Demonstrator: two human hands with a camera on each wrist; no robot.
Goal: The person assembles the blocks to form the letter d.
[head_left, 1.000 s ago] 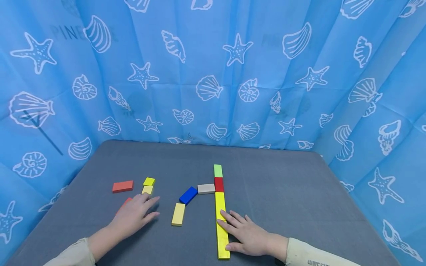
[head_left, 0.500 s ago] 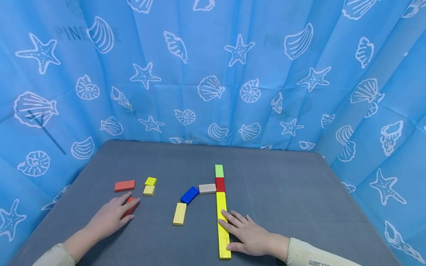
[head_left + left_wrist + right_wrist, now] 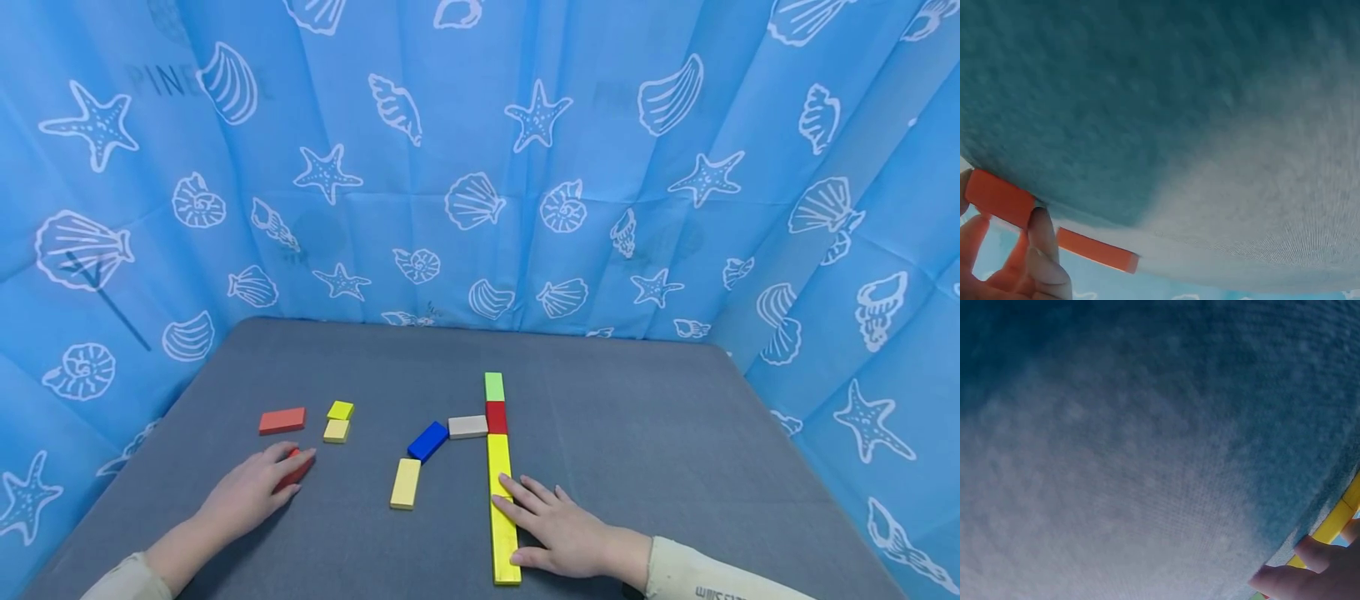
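1. Centrally, in the head view, a row of blocks runs away from the person across the grey tabletop (image 3: 637,433): a lower yellow block (image 3: 506,550), an upper yellow block (image 3: 497,454), a dark red block (image 3: 496,418) and a light green block (image 3: 493,387), set end to end. A beige block (image 3: 467,427) meets the row's left side by the dark red one; next to it come a slanted blue block (image 3: 428,442) and a pale yellow block (image 3: 406,483). The right hand (image 3: 558,533) lies with fingers extended and spread on the two yellow blocks. Further left, the left hand (image 3: 243,487) grips an orange-red block (image 3: 297,472); a second orange-red block (image 3: 282,421) lies just beyond. Two small yellowish tiles (image 3: 341,410) sit near it, and a blue seashell-patterned curtain (image 3: 450,100) hangs behind.

2. From the left wrist, thumb and fingers pinch the orange-red block at its ends, with the second one lying near, apart from the hand. Whether the gripped block touches the tabletop, I cannot tell.

3. From the right wrist, the uncurled fingers rest along the yellow blocks, whose seam shows; part of the hand is cut off by the frame.
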